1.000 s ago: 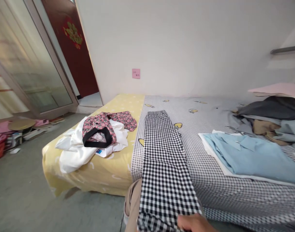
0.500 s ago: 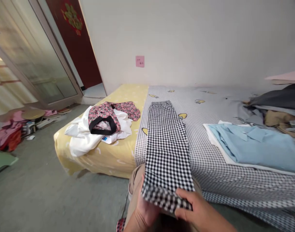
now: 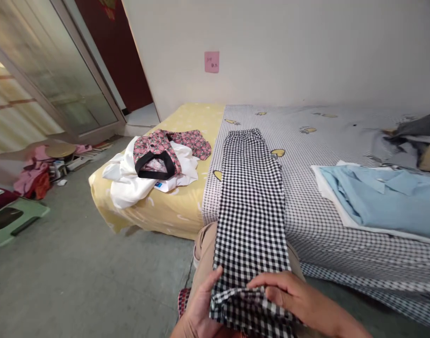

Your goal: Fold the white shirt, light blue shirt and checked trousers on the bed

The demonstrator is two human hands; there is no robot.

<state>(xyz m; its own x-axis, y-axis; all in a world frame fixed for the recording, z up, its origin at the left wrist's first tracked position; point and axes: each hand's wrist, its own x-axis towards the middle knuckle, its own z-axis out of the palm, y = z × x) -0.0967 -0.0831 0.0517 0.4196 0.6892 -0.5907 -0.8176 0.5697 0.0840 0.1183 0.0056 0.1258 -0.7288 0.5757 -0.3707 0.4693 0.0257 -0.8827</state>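
Observed over my remote head feed: the black-and-white checked trousers run lengthwise from the grey checked bedsheet over the bed's near edge, their gathered waistband end flat on the bed and their near end across the wearer's beige lap. I judge that the lap serves as an extra support, keeping the overhanging length from dropping. I find both hands engaged at that near end. The left hand cups the left edge from below, thumb up beside the cloth, its other fingers hidden underneath; the right hand holds the right part narrowly, fingers laid across the turned-up cloth. This pairing probably keeps the end spread and controls the crease, as the cloth there is bunched and curled while the length beyond lies fairly smooth. To the left, on the yellow sheet, I record a floral garment with a black band loosely heaped over a white garment. To the right, a light-blue collared garment lies flat and neat upon another white piece, with darker clothing piled beyond. I take the wide separation as a way of keeping loose and orderly pieces from mixing.
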